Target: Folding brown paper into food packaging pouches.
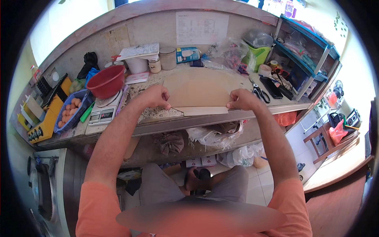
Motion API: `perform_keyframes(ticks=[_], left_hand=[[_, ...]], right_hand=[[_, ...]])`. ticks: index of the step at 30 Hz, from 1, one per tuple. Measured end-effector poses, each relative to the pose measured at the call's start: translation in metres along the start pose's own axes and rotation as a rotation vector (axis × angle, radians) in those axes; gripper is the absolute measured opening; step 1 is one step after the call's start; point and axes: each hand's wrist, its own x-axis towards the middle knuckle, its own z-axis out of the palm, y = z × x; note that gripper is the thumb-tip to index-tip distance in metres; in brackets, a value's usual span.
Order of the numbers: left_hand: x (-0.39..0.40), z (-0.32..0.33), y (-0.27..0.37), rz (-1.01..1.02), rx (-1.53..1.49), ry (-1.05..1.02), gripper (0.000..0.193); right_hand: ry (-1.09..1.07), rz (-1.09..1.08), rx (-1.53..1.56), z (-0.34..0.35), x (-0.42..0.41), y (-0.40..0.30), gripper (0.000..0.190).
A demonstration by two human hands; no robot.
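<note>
A large brown sheet of paper or thin card [200,86] lies on the worktop in front of me. Along its near side runs a narrow, paler strip [206,110], apparently a folded edge, at the counter's front. My left hand [157,97] pinches the sheet's near left corner between thumb and fingers. At the near right corner, my right hand [242,99] grips it the same way. Black-and-white scissors [261,93] lie just right of my right hand. A digital kitchen scale [103,112] bearing a red plastic bowl [106,81] stands left of my left hand.
A blue basket of eggs [69,111] and a yellow-and-black case [47,118] stand at the left. Behind the sheet are a lidded jar [168,58], a light-bulb box [187,55] and plastic bags [232,54]. A phone [271,87] and a blue-tiered rack [308,56] are at the right.
</note>
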Motion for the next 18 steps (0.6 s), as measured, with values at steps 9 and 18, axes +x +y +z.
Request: perform_keyframes(ticks=[9,18], left_hand=[[0.004,0.013,-0.002,-0.086,0.101,0.428,0.024],[-0.023,0.020,0.027,0.157,0.185,0.748,0.097]], right_hand=[[0.539,-0.072,0.131,0.056,-0.070,-0.104,0.023],[0.410,-0.366,0.051,0.098,-0.062,-0.170,0.070]])
